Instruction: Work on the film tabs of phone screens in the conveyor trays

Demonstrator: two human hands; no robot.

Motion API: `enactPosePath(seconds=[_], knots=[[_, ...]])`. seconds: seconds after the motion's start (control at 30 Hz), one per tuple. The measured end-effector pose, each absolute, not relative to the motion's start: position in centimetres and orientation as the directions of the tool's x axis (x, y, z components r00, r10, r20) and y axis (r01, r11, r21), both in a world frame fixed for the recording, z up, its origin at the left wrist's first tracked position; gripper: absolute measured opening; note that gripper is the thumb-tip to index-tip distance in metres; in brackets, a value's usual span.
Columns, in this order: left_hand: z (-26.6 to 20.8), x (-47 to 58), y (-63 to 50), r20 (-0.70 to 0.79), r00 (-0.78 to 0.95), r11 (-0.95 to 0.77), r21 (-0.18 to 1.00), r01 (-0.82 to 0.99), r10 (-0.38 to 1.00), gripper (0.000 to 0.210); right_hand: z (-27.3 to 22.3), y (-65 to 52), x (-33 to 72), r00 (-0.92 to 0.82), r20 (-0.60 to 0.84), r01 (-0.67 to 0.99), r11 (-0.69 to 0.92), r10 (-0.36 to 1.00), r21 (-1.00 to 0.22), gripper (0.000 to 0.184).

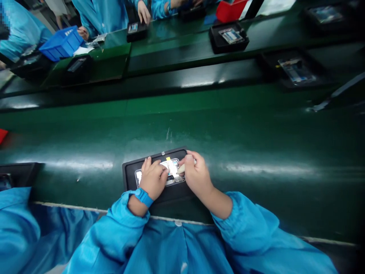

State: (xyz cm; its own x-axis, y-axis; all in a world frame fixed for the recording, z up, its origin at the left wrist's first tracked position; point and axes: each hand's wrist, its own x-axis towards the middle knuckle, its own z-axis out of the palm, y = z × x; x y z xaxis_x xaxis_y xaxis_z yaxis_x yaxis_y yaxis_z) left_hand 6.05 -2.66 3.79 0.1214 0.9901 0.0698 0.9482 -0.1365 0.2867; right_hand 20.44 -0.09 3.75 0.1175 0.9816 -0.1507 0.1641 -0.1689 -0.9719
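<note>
An opened phone (171, 169), its inner parts and a yellow tab showing, lies in a shallow black tray (129, 173) before me. My left hand (154, 178), with a blue band at its wrist, curves over the phone's left part and holds it against the tray; the hand covers much of that side. In my right hand (195, 171), thumb and fingers pinch a cream-coloured tool (182, 168) with a tapered end. Its tip points down onto the phone's right part, at a bright white area. Glare there hides whether the tip touches.
Another black tray (23, 171) stands at the left. Across the green bench (199, 110), trays with phones (296, 71) line a dark track. Co-workers in blue sleeves (99, 15) work at the far side, near a blue bin (62, 42) and a red bin (229, 10).
</note>
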Motion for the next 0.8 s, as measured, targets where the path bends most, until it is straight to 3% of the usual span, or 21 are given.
enactPosePath(seconds=[0.13, 0.27, 0.8], knots=[[3.7, 6.0, -2.8, 0.084, 0.162, -0.177, 0.212, 0.961, 0.983, 0.022, 3.3, 0.2, 19.9, 0.181, -0.007, 0.154, -0.035, 0.983, -0.987, 0.038], [3.7, 6.3, -2.8, 0.105, 0.167, -0.181, 0.137, 0.974, 0.98, 0.023, 2.1, 0.6, 19.2, 0.13, 0.107, 0.172, 0.084, 0.986, -0.981, 0.033], [3.7, 6.7, -2.8, 0.081, 0.207, -0.215, 0.107, 0.971, 0.975, 0.021, 2.1, 1.0, 18.8, 0.025, 0.223, 0.337, 0.201, 0.975, -0.92, 0.032]])
